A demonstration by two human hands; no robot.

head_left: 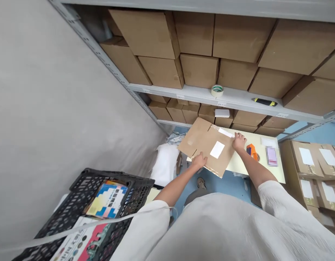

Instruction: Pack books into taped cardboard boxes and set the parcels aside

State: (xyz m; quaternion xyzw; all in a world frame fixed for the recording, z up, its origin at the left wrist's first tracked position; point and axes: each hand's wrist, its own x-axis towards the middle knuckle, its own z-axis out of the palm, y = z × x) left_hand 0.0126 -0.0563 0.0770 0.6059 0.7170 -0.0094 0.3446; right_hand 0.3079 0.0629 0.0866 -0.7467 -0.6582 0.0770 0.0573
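A flattened cardboard box [204, 143] is held out in front of me, tilted, over the left part of a pale yellow table [262, 174]. On its face are a white label [217, 149] and a strip of tape with a white patch near the far edge. My left hand [199, 160] grips its near edge, fingers closed over the top. At the far right edge, my right hand [239, 141] is closed on the cardboard, thumb side hidden. Just right of that hand, an orange tape dispenser [252, 152] rests on the table.
Shelves ahead hold several cardboard boxes [199, 70], a tape roll [217, 90] and a box cutter [264, 102]. A black crate [140, 183] with books [109, 199] stands lower left. Labelled cartons [294, 159] are stacked at right. A grey wall [61, 108] bounds the left.
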